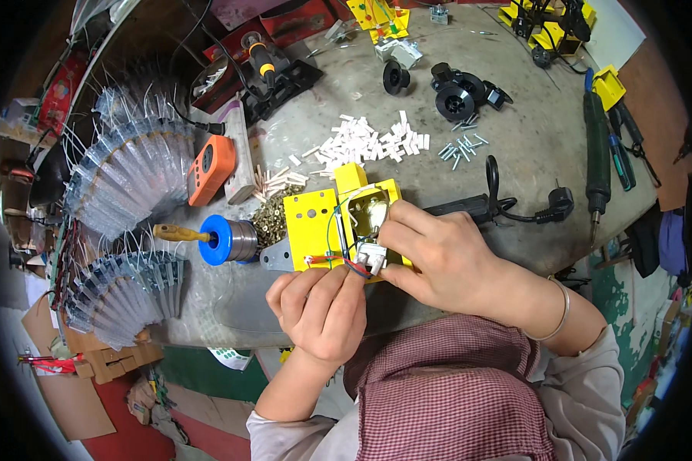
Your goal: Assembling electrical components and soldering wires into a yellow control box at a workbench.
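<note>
A yellow metal housing (301,220) with round holes in its plate lies open at the table's near edge. Red and blue wires (335,260) run across it to a small whitish block-shaped part (372,255), which sits at its near side. My left hand (319,311) is closed, with thumb and fingertips pinched on the wire ends beside this part. From the right, my right hand (442,250) grips the whitish part between thumb and fingers. Its fingertips are partly hidden by the part and the housing. A black cord (461,207) with a plug leads off to the right behind my right hand.
White plastic pieces (369,142) and screws (461,150) lie beyond the housing. A blue solder spool (219,240), brass bits (271,219) and an orange meter (211,170) stand left. Bagged wired parts (131,173) fill the far left. A green-handled soldering iron (597,157) lies right.
</note>
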{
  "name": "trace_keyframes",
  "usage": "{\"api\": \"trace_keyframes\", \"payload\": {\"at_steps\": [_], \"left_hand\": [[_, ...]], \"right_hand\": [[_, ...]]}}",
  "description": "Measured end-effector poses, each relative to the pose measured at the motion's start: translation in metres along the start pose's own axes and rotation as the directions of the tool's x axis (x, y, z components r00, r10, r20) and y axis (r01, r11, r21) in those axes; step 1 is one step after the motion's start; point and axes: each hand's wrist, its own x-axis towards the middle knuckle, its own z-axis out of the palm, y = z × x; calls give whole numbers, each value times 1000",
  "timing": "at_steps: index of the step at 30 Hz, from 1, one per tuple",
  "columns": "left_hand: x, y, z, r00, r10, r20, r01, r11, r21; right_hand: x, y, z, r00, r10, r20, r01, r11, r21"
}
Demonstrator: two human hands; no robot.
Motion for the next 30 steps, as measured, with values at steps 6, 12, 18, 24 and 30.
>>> {"api": "trace_keyframes", "payload": {"at_steps": [6,12,18,24,30], "left_hand": [[16,0,-3,992,-77,100,86,993,-85],[13,-2,-2,984,-91,151,106,990,-94],[-7,-7,-2,999,7,42,-8,1000,10],[5,1,0,996,-58,69,64,995,-81],[12,-3,-4,989,-94,117,111,983,-149]], "right_hand": [[0,0,-1,999,-33,14,33,999,-14],[2,-1,0,997,-68,-19,68,997,-27],[0,-2,1,1000,24,-7,-24,1000,9],[2,4,2,993,-102,-66,101,995,-19],[5,1,0,992,-122,-40,121,992,-31]]}}
